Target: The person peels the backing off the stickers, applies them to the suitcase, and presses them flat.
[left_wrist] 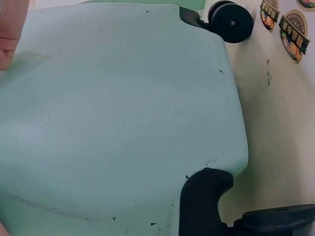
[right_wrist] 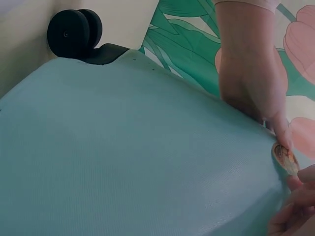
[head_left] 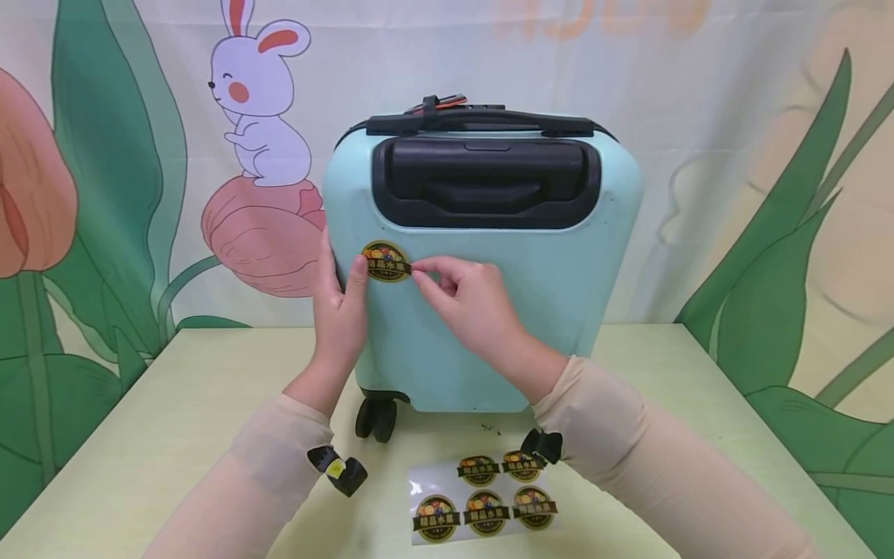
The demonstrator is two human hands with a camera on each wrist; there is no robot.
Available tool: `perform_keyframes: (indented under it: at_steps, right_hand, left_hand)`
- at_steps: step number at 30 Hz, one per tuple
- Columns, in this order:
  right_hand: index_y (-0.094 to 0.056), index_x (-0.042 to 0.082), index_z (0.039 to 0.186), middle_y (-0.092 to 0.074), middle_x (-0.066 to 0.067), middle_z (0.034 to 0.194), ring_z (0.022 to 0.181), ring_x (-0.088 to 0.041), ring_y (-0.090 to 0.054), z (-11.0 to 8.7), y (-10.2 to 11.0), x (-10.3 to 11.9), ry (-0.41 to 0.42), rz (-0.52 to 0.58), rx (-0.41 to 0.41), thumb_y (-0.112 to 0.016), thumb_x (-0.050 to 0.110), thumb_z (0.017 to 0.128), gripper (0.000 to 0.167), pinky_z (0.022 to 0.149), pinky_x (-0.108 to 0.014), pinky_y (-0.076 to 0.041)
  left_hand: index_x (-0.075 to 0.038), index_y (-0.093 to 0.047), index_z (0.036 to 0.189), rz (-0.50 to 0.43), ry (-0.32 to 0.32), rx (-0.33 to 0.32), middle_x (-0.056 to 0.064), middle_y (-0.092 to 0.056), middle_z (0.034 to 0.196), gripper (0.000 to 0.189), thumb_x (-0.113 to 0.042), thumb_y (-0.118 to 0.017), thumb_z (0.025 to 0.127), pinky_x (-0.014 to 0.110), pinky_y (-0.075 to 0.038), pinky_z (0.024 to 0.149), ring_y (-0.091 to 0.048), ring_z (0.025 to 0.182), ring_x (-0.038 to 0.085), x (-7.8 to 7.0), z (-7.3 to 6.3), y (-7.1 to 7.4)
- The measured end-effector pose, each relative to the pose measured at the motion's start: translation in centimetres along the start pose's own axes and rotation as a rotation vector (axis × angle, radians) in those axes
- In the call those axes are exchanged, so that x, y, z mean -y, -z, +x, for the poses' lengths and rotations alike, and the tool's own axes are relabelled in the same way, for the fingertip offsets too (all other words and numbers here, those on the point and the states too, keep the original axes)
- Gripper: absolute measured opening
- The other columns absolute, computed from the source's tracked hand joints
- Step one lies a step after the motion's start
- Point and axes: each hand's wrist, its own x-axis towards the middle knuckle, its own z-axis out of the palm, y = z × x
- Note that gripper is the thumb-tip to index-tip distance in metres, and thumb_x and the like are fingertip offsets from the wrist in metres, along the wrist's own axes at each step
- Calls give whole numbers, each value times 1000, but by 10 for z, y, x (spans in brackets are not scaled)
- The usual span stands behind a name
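Note:
A mint-green suitcase (head_left: 475,326) with a black handle recess stands upright on the table. On the upper left of its face is a round fruit sticker (head_left: 386,269), gold and black with a dark banner. My left hand (head_left: 338,318) lies against the suitcase's left side, its straight thumb touching the sticker's left edge. With thumb and index finger, my right hand (head_left: 478,307) pinches the right tip of the banner. In the right wrist view, the sticker (right_wrist: 285,158) appears between both hands. How firmly it adheres cannot be told.
A sheet of stickers (head_left: 482,536) lies on the table (head_left: 230,404) in front of the suitcase, with several stickers on it. Black caster wheels (head_left: 377,419) support the suitcase. A printed curtain (head_left: 433,46) hangs behind.

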Motion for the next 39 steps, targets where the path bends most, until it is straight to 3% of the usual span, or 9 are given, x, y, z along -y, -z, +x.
perform_keyframes:
  at_steps: [5,8,10,13,16,22,27,33,39]
  right_hand:
    - [-71,2,96,-44,-1,55,50,-13,-39,-1,12,-3,220,-139,-182,-61,8,87,15,49,-26,-33]
    - [-68,1,102,-57,-9,77,71,-21,-52,1,27,-8,422,-295,-310,-62,7,85,20,67,-33,-42]
    - [-66,1,109,-60,-13,97,90,-28,-55,2,38,-14,506,-413,-371,-62,9,85,26,85,-42,-40]
    - [-62,2,118,-58,-16,115,110,-33,-49,2,51,-25,515,-577,-384,-62,15,86,35,102,-53,-23]
    - [-59,1,122,-57,-16,120,117,-32,-45,1,57,-35,476,-680,-336,-60,21,88,40,106,-55,-13]
    - [-58,1,120,-56,-15,116,117,-33,-43,2,55,-41,445,-666,-310,-63,26,87,41,108,-54,-12]
    - [-60,0,116,-57,-16,113,115,-33,-44,4,52,-38,439,-608,-336,-66,26,84,41,109,-53,-9]
    - [-61,0,113,-58,-16,111,113,-33,-44,5,48,-37,423,-563,-365,-68,24,83,39,109,-53,-8]
    - [-62,0,112,-58,-16,111,113,-33,-45,5,46,-38,414,-549,-386,-68,23,83,38,108,-53,-8]
  left_hand:
    - [2,-22,146,65,-62,-35,13,-30,148,49,-8,-37,100,31,-27,107,-31,134,15,13,-1,5]
    - [1,-17,147,150,-135,-33,9,-17,154,55,-18,-39,100,30,-20,109,-18,139,13,28,-3,8]
    - [0,-15,148,268,-236,-26,11,-11,155,62,-30,-40,100,33,-17,111,-12,141,15,37,-4,11]
    - [-8,-11,150,488,-432,-19,10,-6,156,69,-45,-37,98,45,-10,111,-9,141,25,43,-7,13]
    - [-14,-7,151,749,-617,-5,5,-3,156,69,-48,-35,98,55,-5,108,-6,141,27,45,-9,14]
    - [-11,-10,150,1092,-769,-19,0,-6,156,74,-52,-38,95,50,-3,109,-6,142,21,49,-8,14]
    - [-13,-17,150,1112,-826,-43,1,-14,155,72,-51,-42,94,49,-5,109,-12,141,23,51,-5,17]
    - [-18,-31,147,1046,-949,-13,3,-25,152,61,-47,-46,95,52,-12,108,-19,139,25,54,4,29]
    - [-11,-45,139,992,-1012,36,3,-35,148,54,-42,-48,95,50,-13,108,-25,137,26,57,3,31]
